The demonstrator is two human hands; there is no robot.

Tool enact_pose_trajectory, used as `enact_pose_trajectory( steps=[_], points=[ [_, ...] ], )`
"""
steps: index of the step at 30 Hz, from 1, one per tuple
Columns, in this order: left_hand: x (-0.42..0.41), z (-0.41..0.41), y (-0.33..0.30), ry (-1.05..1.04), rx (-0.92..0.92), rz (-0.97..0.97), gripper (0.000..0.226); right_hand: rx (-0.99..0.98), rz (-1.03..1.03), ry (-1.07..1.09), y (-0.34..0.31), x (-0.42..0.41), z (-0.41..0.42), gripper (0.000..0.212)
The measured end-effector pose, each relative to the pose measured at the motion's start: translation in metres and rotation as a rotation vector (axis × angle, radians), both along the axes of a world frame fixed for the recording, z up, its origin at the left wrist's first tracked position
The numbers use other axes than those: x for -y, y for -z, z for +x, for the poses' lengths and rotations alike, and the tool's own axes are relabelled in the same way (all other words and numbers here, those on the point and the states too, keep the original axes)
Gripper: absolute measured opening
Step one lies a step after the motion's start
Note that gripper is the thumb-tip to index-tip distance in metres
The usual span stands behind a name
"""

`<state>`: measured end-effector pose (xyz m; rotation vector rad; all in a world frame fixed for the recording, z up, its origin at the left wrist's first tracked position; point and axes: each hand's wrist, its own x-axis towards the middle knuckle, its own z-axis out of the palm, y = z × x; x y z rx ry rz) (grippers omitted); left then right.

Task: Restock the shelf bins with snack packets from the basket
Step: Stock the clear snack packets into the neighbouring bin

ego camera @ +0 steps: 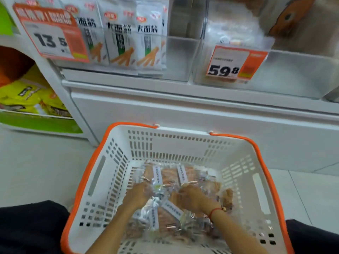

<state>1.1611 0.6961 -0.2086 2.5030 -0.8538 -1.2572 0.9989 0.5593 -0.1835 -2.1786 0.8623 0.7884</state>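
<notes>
A white basket (pixel 119 158) with an orange rim stands on the floor below the shelf. Several clear snack packets (pixel 169 177) with white labels lie in its bottom. Both my hands are down inside it. My left hand (pixel 137 196) curls its fingers round the packets on the left of the pile. My right hand (pixel 190 196) grips packets on the right side; a red string sits on that wrist. Above, a clear shelf bin (pixel 293 74) with a 59.8 price tag (pixel 236 63) holds a few similar packets at its back.
Left of that bin, another clear bin (pixel 176 57) holds white snack bags (pixel 119 33) behind a 13.5 tag (pixel 51 32). A white shelf base (pixel 201 114) rises just behind the basket. Yellow bags (pixel 29 96) fill a low shelf at the far left. My dark-clothed knees flank the basket.
</notes>
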Motion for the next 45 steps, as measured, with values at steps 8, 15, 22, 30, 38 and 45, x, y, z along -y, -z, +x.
enact_pose_trajectory(
  steps=[8, 15, 22, 30, 38, 45],
  points=[
    [0.018, -0.011, 0.017, -0.166, 0.085, -0.045, 0.025, -0.085, -0.352, -0.123, 0.038, -0.017, 0.005, 0.089],
    [0.039, -0.022, 0.009, -0.338, -0.016, -0.194, 0.024, -0.012, -0.418, -0.241, 0.034, -0.022, 0.002, 0.051],
    [0.018, -0.004, 0.002, -0.744, -0.161, -0.244, 0.035, 0.161, -0.213, -0.215, 0.027, -0.032, -0.017, 0.034],
    [-0.015, 0.005, -0.01, -1.001, -0.446, -0.325, 0.024, 0.09, -0.335, -0.261, 0.017, -0.031, -0.013, 0.083],
    [-0.016, 0.002, -0.026, -0.863, -0.658, -0.419, 0.013, 0.228, -0.121, -0.079, -0.003, 0.005, -0.009, 0.008],
    [-0.008, 0.007, -0.041, -0.852, -0.646, -0.491, 0.047, 0.524, 0.583, 0.473, -0.056, 0.051, -0.014, 0.006]
  ],
)
